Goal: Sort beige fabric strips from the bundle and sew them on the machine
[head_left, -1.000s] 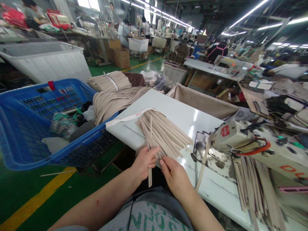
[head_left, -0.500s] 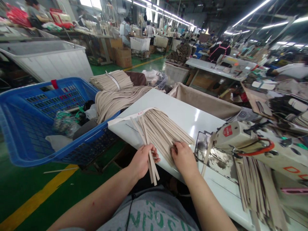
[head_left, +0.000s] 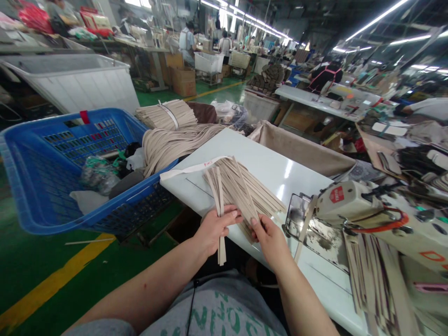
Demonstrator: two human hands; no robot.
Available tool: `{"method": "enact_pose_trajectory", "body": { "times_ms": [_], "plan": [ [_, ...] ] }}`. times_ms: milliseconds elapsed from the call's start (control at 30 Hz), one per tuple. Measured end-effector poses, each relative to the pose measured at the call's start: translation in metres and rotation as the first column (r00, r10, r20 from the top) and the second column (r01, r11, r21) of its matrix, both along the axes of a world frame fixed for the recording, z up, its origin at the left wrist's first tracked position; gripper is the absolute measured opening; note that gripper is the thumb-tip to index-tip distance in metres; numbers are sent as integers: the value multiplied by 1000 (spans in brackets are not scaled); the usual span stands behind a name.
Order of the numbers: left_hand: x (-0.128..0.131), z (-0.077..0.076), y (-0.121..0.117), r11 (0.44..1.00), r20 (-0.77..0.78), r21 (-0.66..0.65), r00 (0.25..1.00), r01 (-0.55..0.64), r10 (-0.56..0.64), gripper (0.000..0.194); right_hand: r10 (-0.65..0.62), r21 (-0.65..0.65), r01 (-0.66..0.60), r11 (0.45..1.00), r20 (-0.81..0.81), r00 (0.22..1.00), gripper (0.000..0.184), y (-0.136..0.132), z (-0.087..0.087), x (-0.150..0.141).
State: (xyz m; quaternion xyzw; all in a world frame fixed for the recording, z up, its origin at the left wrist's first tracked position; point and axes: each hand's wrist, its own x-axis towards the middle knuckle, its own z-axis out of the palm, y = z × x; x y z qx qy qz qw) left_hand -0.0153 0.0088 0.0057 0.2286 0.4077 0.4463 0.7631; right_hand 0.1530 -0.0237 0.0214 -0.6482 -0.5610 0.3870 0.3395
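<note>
left hand point(head_left: 214, 229) grasping a few beige strips point(head_left: 220, 219), their ends hanging past the table edge | right hand point(head_left: 269, 241) pinching the strip bundle point(head_left: 241, 196) | bundle lies fanned at the front edge of the white table point(head_left: 276, 161), open tabletop beyond | sewing machine point(head_left: 346, 200) close right, blue basket point(head_left: 66, 123) left

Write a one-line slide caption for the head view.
Left hand and right hand grip beige strips at a white sewing table.
</note>
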Motion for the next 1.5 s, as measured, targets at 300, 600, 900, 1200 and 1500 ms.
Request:
{"method": "enact_pose_trajectory", "body": {
  "times_ms": [300, 600, 900, 1200, 1500],
  "plan": [
    [3, -5, -4, 999, -89, 26, 996, 19, -16, 52, -71, -193, 22, 981, -249, 966, 40, -28, 6, -18],
    [3, -7, -7, 1000, -167, 9, 986, -4, 6, 46, 30, -20, -30, 999, 36, 999, 27, -33, -1, -17],
    [2, -8, -8, 999, -163, -12, 986, -45, 42, 26, 95, -1, -95, 995, -45, 994, 35, -33, -7, -13],
    [1, -7, -7, 998, -151, -53, 988, -30, 21, 30, 2, -35, -4, 999, -43, 999, 35, -35, 0, -12],
    [7, 3, -9, 999, -225, 34, 974, 16, -8, 40, 56, 1, -56, 998, -45, 997, 37, -36, -2, -14]
  ]
}}
